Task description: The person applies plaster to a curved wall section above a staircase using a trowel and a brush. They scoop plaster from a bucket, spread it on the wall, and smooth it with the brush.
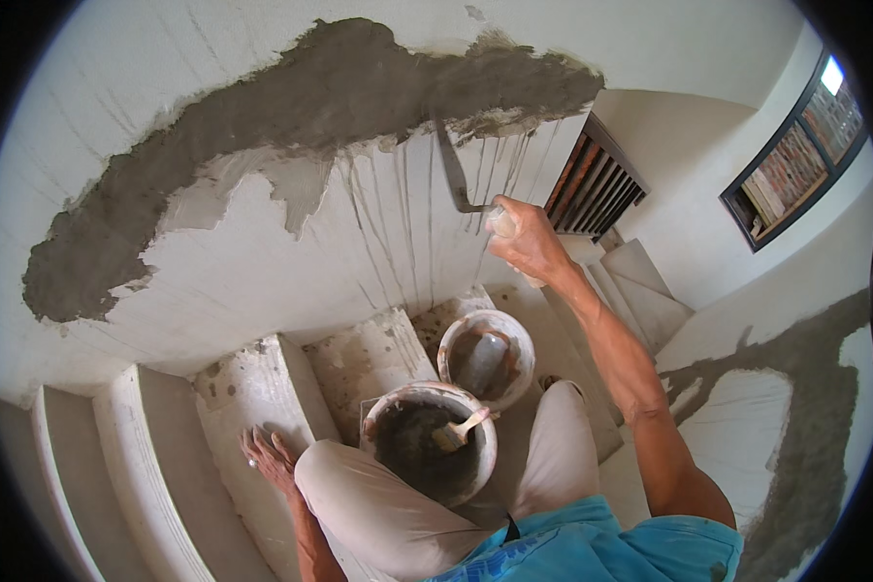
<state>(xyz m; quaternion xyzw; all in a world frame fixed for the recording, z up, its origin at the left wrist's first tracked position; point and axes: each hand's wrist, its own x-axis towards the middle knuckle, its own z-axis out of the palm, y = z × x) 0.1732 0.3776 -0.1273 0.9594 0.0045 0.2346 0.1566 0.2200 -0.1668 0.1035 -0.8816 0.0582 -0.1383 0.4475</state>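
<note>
My right hand [532, 241] is closed round the pale handle of a trowel [451, 173], arm stretched forward. The thin metal blade lies against the white wall, its tip at the lower edge of a band of grey mortar [291, 102]. Low on the left, my left hand [270, 458] rests on a stair step [247, 388], fingers spread, a ring on one. Between my knees stands a bucket [490, 456] of dark grey mix, a paintbrush [463, 428] lying across its right side. Just beyond it is a second bucket [525, 338] holding a pale rounded object in murky brownish contents.
Concrete steps [131, 441] run along the wall on the left. Farther right are more steps [640, 276], a dark slatted railing [597, 179] and a window [795, 155]. Another grey mortar patch [824, 398] marks the right wall. Drips streak the wall below the band.
</note>
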